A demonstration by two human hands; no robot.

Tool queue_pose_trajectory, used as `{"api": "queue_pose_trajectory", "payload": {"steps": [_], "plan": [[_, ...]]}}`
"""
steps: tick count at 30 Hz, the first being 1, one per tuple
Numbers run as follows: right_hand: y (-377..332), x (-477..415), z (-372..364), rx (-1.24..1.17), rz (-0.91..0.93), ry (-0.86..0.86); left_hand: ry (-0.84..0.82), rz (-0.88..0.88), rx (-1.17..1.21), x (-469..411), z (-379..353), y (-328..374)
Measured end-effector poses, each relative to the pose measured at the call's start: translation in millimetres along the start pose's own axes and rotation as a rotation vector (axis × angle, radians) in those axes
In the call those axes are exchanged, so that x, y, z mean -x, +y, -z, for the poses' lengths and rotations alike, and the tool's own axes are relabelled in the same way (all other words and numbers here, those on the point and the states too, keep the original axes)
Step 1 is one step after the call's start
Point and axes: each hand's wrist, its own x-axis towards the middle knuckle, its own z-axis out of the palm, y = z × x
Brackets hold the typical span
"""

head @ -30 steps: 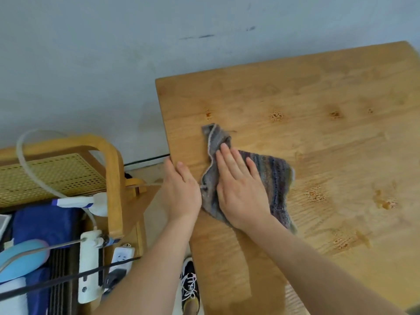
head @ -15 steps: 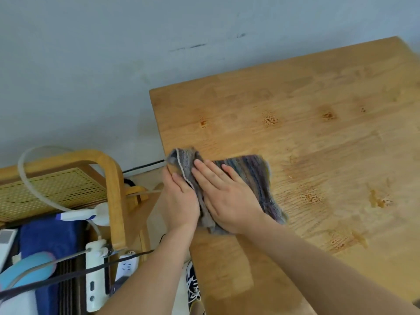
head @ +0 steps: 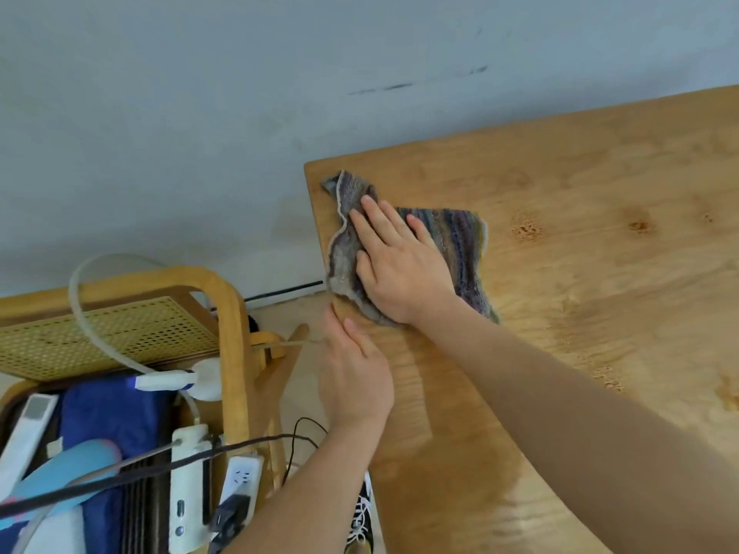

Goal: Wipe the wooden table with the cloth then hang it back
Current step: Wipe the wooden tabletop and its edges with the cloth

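A striped grey-purple cloth (head: 460,237) lies on the wooden table (head: 592,281) near its far left corner. My right hand (head: 400,265) presses flat on the cloth, fingers spread toward the corner, covering its middle. The cloth's left hem sits right along the table's left edge. My left hand (head: 356,373) rests against that same edge just below the cloth, fingers together, with nothing in it. A damp sheen (head: 444,453) shows on the wood nearer to me.
A grey wall (head: 240,133) runs behind the table. To the left stands a wooden rack with a cane panel (head: 232,333), with a white hose, blue items and white power strips (head: 188,485) with cables. A shoe (head: 362,517) shows on the floor below.
My right hand has pushed the cloth away from me along the left edge toward the far corner. My left hand stayed on the edge, now below the cloth.
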Motion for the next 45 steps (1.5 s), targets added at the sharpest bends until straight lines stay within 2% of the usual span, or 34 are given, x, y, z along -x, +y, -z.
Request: {"api": "queue_pose_trajectory", "payload": {"steps": [2,6,11,13,17,19,21,23,27,30,32,35,37,38,42,45], "plan": [[-2,-3,-3,0.009,-0.032,0.006,0.000,-0.010,0.005,4,-2,-4],[22,58,-2,0.043,-0.055,0.028,-0.009,-0.009,0.039,4,-1,-6],[45,22,6,-0.001,-0.343,0.072,0.000,-0.033,0.072,-1,-3,-5],[22,23,3,0.008,-0.259,0.075,0.000,-0.029,0.059,0,-3,-6],[9,80,-1,0.039,0.093,-0.062,-0.028,0.002,0.018,6,1,-6],[40,76,5,0.039,0.043,-0.052,-0.027,-0.015,0.031,6,1,-4],[60,52,11,0.038,-0.171,0.000,-0.001,-0.041,0.066,2,-1,-2],[52,19,10,0.029,-0.263,0.037,0.024,-0.056,0.090,-1,-4,-3],[-14,-10,-5,0.019,-0.010,0.013,0.050,-0.051,0.073,0,-6,-6],[-2,-10,-2,0.009,0.097,0.000,0.035,-0.052,0.075,4,-4,-5],[34,-8,4,0.036,-0.020,0.064,0.004,-0.048,0.086,5,-1,-4],[85,-14,19,0.014,-0.357,0.069,-0.011,-0.053,0.060,3,-2,-4],[69,-28,19,-0.012,-0.462,0.097,0.009,-0.044,0.033,1,-2,-4],[46,-36,15,-0.020,-0.429,0.107,0.017,-0.042,0.019,1,-2,-5],[-38,-47,-4,-0.022,-0.040,0.021,0.017,-0.028,-0.046,6,-1,-2],[-20,-54,1,-0.042,0.059,-0.013,0.008,-0.020,-0.047,3,-1,-2]]}}
